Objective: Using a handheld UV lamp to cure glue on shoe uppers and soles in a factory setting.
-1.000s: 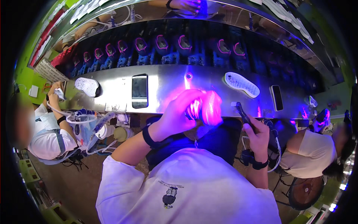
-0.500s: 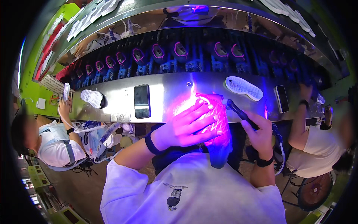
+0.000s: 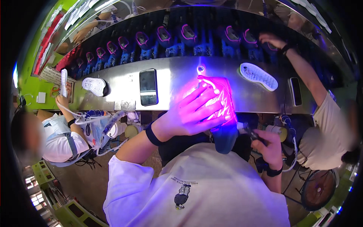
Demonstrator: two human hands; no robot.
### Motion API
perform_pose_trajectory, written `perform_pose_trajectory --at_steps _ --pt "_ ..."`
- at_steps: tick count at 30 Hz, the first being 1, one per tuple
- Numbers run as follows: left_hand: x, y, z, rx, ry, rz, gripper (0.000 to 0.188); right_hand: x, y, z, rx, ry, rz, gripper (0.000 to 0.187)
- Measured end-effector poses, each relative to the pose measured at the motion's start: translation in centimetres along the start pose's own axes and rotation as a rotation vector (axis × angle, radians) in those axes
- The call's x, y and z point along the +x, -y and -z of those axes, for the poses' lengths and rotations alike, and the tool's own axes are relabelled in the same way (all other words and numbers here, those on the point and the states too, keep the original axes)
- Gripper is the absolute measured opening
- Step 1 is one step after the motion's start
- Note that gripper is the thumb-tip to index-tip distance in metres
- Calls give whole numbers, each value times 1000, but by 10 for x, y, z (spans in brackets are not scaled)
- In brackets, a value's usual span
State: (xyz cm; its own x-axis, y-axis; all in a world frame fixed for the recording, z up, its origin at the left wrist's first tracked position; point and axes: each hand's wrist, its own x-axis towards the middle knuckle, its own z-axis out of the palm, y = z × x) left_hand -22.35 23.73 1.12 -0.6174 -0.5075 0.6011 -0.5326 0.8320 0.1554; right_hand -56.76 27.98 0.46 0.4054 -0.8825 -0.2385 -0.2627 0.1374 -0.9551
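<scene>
Head view, and here we have it: shoe (image 3: 228, 109) under the left hand (image 3: 193, 115), brush (image 3: 249, 132) just off its right side!
The shoe sits in pink-violet light at the near edge of the bench (image 3: 170, 73), long axis running far to near, rounded dark end toward the shirt (image 3: 211, 189). The left hand is nearer, right on it: fingers spread across the upper, holding it, thumb out of sight. Over on the right, the right hand (image 3: 268, 145) is curled round the brush's dark handle, its pale head pointing left at the shoe's near half; touching or not, I can't tell. Printing? Small lettering above a cartoon figure on the shirt, dark block lettering on a box (image 3: 55, 74) far left; no label I can make out on the shoe.
</scene>
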Motion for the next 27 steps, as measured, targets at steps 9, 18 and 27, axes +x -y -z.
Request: perform_pose_trajectory --at_steps 9,18,27 --pt "-26 -11 -1 -1 -16 161 36 30 25 -7 -42 47 22 34" --pt "-25 -17 -20 -41 -3 356 62 14 1 -2 21 49 -51 37" --pt "-11 -25 -45 -70 30 501 73 -8 -51 -11 254 -70 -110 37"
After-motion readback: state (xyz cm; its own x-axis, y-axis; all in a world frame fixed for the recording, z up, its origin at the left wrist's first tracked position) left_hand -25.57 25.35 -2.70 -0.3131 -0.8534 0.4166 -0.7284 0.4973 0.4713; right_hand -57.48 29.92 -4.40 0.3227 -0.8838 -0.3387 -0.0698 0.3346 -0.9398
